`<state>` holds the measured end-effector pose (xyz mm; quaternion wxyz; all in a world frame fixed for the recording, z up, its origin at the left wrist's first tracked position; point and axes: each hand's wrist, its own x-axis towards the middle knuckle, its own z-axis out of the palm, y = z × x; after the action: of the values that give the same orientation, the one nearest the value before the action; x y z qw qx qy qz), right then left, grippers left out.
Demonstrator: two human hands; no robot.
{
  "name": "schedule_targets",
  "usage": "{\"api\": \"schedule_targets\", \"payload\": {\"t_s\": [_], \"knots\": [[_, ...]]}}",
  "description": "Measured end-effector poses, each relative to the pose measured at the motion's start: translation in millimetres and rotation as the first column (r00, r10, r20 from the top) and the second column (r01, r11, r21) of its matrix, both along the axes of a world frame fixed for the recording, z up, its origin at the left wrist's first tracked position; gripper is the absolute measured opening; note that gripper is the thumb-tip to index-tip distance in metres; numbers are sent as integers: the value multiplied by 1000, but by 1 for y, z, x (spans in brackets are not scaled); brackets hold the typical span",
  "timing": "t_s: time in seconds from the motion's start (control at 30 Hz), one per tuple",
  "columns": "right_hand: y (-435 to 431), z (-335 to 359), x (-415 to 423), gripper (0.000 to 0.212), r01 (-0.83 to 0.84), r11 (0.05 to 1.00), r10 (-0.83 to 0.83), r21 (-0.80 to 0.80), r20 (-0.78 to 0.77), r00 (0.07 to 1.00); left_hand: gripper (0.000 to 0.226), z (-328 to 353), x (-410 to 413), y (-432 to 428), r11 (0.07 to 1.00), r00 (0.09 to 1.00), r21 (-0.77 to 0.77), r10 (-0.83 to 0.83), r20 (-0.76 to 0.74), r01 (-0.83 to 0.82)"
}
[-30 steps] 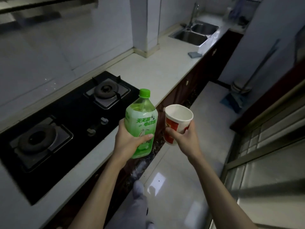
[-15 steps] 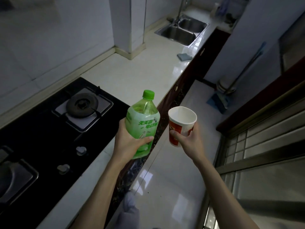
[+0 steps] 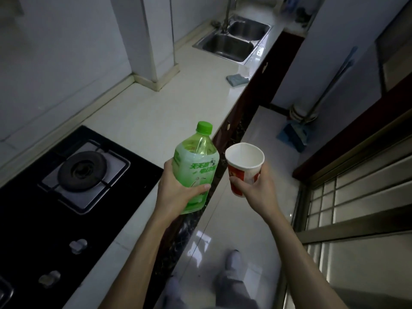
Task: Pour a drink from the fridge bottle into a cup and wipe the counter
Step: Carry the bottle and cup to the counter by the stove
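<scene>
A green drink bottle [image 3: 196, 161] with its green cap on stands upright in my left hand [image 3: 176, 191], which grips its lower half just above the counter's front edge. My right hand [image 3: 256, 189] holds a red and white paper cup [image 3: 244, 167] by its lower part, upright and empty inside, over the floor to the right of the bottle. The two are a short gap apart. A grey-blue cloth [image 3: 236, 79] lies on the white counter [image 3: 156, 117] near the sink.
A black gas hob [image 3: 66, 197] with burners and knobs fills the counter's near left. A double steel sink [image 3: 234, 39] with a tap sits at the far end. A broom and dustpan [image 3: 294, 134] lean against the far wall. My feet stand on the glossy tiled floor [image 3: 256, 219].
The view has advanced along the counter toward the sink, so the hob slid back and left. Bottle and cup stay held side by side, upright as before.
</scene>
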<state>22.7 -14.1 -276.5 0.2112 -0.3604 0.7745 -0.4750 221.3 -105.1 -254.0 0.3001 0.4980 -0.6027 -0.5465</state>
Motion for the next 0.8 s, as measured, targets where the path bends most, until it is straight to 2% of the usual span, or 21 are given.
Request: {"api": "schedule_targets", "payload": {"t_s": [0.3, 0.4, 0.57, 0.73, 0.8], "knots": [[-26, 11, -125, 77, -83, 995, 87, -60, 62, 994, 85, 18, -112, -7, 989, 990, -28, 144, -9, -144], [-39, 15, -157, 82, -114, 991, 119, -63, 77, 990, 82, 23, -144, -10, 981, 982, -44, 187, -14, -187], [-59, 12, -190, 89, -147, 987, 153, -66, 105, 983, 83, 25, -181, -22, 977, 979, -60, 206, 0, -205], [-86, -1, -215, 77, -171, 984, 178, -56, 139, 974, 82, 16, -208, -48, 967, 967, -37, 252, 25, -251], [-101, -3, -225, 78, -184, 983, 186, -28, 135, 973, 83, 11, -219, -63, 965, 964, -29, 263, 27, -262]]}}
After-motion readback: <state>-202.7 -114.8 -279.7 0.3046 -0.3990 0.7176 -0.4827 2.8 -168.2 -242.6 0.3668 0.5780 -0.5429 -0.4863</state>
